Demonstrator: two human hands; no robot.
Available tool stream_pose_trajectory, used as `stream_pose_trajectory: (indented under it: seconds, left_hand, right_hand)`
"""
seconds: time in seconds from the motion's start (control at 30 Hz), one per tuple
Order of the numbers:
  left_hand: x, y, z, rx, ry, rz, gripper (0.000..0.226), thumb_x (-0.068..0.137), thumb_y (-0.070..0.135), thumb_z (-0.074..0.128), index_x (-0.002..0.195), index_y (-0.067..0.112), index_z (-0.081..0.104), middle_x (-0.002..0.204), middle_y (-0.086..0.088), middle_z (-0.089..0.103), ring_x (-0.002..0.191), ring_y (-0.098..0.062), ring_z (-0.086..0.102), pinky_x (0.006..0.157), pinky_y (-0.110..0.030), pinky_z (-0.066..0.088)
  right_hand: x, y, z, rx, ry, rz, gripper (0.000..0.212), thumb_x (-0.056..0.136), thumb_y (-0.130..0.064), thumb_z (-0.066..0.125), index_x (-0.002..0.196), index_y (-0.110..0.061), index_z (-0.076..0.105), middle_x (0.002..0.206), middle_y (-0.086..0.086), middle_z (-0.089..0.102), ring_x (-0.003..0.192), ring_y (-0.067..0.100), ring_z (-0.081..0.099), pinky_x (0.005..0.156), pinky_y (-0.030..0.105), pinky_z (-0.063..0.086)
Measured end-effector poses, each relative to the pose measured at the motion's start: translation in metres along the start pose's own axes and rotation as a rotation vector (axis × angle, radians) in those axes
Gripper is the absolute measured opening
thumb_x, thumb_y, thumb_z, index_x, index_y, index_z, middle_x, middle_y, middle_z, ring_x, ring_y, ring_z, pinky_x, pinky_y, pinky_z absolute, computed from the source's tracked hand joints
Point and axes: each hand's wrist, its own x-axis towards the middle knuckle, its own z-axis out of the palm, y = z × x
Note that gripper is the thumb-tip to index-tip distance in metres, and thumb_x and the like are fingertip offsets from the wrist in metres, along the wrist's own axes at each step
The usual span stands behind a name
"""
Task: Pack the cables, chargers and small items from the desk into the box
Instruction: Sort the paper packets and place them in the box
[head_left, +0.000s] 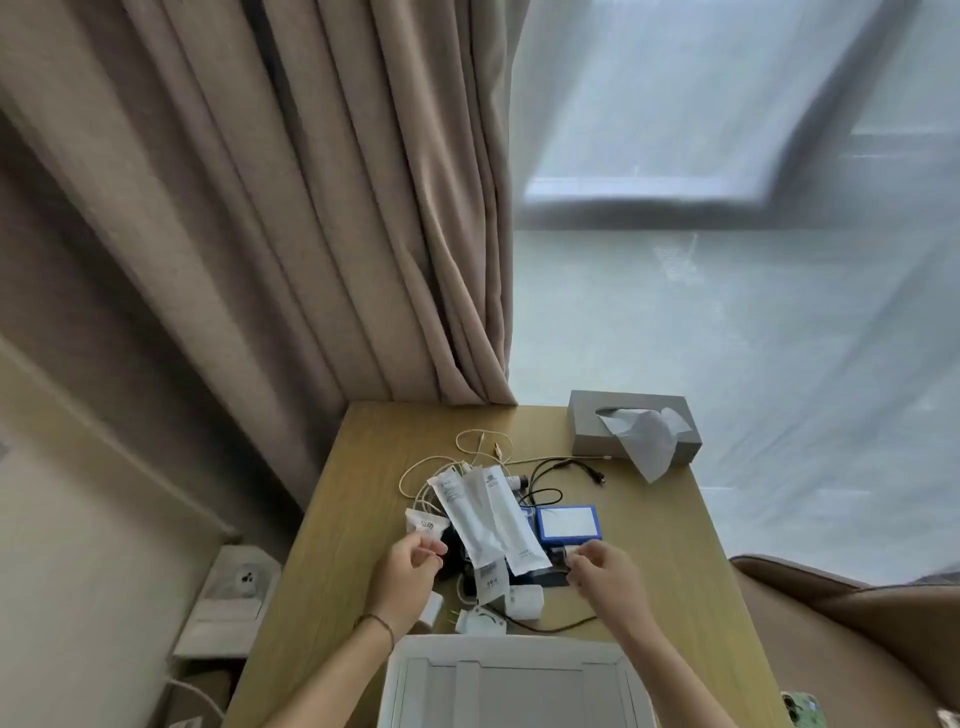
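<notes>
Both hands, left hand and right hand, loosely curled over the cable pile beyond the white box, grasp indeterminate; tangled cords may drag neighbouring chargers off

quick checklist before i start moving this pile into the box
1. White box open and within reach at the near desk edge: ok.
2. Box has room: ok, the part in view looks empty.
3. Left hand free: cannot tell, fingers curled at the small white packet.
4. Right hand free: cannot tell, fingertips at a small item below the blue box.
5. Cables untangled: not ok, they loop under the long white packets.
</notes>
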Motion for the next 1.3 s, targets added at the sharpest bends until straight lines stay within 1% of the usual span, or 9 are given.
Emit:
stream_pose_trajectory:
  seconds: [0.13, 0.23, 0.37, 0.5, 0.67, 0.83, 0.97, 1.17, 1.3]
  left_hand:
    - [0.012, 0.002, 0.007, 0.002, -0.061, -0.07, 0.024, 0.091, 0.006, 0.055, 0.087, 0.025, 0.069, 0.09, -0.004, 0.071, 0.071, -0.013, 0.061, 0.058, -0.024, 0.043]
    - [0.018, -0.002, 0.009, -0.021, -0.06, -0.117, 0.022, 0.091, 0.005, 0.056, 0.087, 0.023, 0.07, 0.091, -0.007, 0.07, 0.079, -0.017, 0.064, 0.065, -0.026, 0.046]
    - [0.024, -0.007, 0.014, -0.041, -0.057, -0.141, 0.022, 0.089, 0.003, 0.057, 0.087, 0.021, 0.07, 0.093, -0.009, 0.07, 0.088, -0.021, 0.066, 0.078, -0.032, 0.053]
    - [0.032, -0.01, 0.018, -0.031, -0.067, -0.155, 0.022, 0.09, 0.007, 0.057, 0.088, 0.024, 0.071, 0.094, -0.004, 0.071, 0.089, -0.018, 0.066, 0.08, -0.034, 0.055]
    - [0.05, -0.003, 0.026, -0.039, -0.078, -0.183, 0.019, 0.093, 0.013, 0.054, 0.096, 0.028, 0.065, 0.098, -0.002, 0.067, 0.09, -0.019, 0.066, 0.076, -0.034, 0.055]
    - [0.077, 0.003, 0.044, -0.01, -0.007, -0.258, 0.02, 0.09, 0.01, 0.05, 0.102, 0.023, 0.057, 0.094, -0.009, 0.067, 0.078, -0.026, 0.065, 0.078, -0.046, 0.06]
    - [0.098, 0.009, 0.058, 0.067, 0.084, -0.323, 0.014, 0.09, 0.02, 0.053, 0.103, 0.022, 0.05, 0.091, -0.007, 0.067, 0.081, -0.031, 0.07, 0.076, -0.046, 0.061]
    - [0.121, 0.02, 0.075, 0.318, 0.068, -0.4, 0.075, 0.083, 0.051, 0.069, 0.142, 0.018, 0.036, 0.137, -0.007, 0.056, 0.116, -0.034, 0.06, 0.089, -0.041, 0.05]
    - [0.134, 0.018, 0.087, 0.247, 0.034, -0.437, 0.1, 0.079, 0.038, 0.081, 0.154, 0.007, 0.021, 0.156, -0.015, 0.036, 0.142, -0.034, 0.039, 0.112, -0.045, 0.039]
  right_hand:
    - [0.038, -0.014, 0.027, -0.163, -0.1, -0.007, 0.016, 0.091, -0.018, 0.057, 0.1, -0.022, 0.069, 0.101, -0.004, 0.073, 0.083, 0.005, 0.065, 0.062, 0.025, 0.049]
    - [0.068, -0.019, 0.045, -0.24, -0.121, 0.005, 0.028, 0.089, -0.016, 0.057, 0.116, -0.019, 0.065, 0.113, 0.003, 0.071, 0.089, 0.016, 0.064, 0.061, 0.026, 0.044]
    - [0.098, -0.019, 0.064, -0.319, -0.164, 0.014, 0.04, 0.086, -0.019, 0.062, 0.126, -0.019, 0.057, 0.11, 0.005, 0.068, 0.09, 0.02, 0.06, 0.066, 0.03, 0.043]
    - [0.113, -0.016, 0.085, -0.353, -0.23, 0.035, 0.047, 0.082, -0.016, 0.066, 0.126, -0.02, 0.052, 0.086, -0.007, 0.054, 0.08, 0.016, 0.053, 0.054, 0.027, 0.037]
    - [0.122, -0.018, 0.088, -0.286, -0.173, 0.029, 0.062, 0.081, -0.006, 0.063, 0.139, -0.023, 0.048, 0.114, 0.001, 0.063, 0.091, 0.019, 0.061, 0.067, 0.033, 0.052]
    - [0.109, -0.027, 0.063, -0.244, -0.068, 0.011, 0.043, 0.083, -0.01, 0.063, 0.125, -0.017, 0.057, 0.098, -0.001, 0.062, 0.084, 0.021, 0.063, 0.064, 0.039, 0.059]
    - [0.079, -0.032, 0.039, -0.049, -0.114, 0.019, 0.026, 0.079, -0.012, 0.064, 0.104, -0.018, 0.062, 0.092, 0.003, 0.065, 0.078, 0.018, 0.063, 0.05, 0.026, 0.045]
    - [0.03, -0.036, 0.017, 0.102, -0.142, -0.003, 0.008, 0.083, -0.019, 0.071, 0.091, -0.022, 0.067, 0.081, 0.001, 0.07, 0.071, 0.016, 0.067, 0.056, 0.027, 0.048]
    - [0.006, -0.033, 0.009, 0.139, -0.135, -0.016, 0.005, 0.084, -0.021, 0.073, 0.083, -0.02, 0.069, 0.073, 0.0, 0.071, 0.062, 0.011, 0.068, 0.053, 0.025, 0.052]
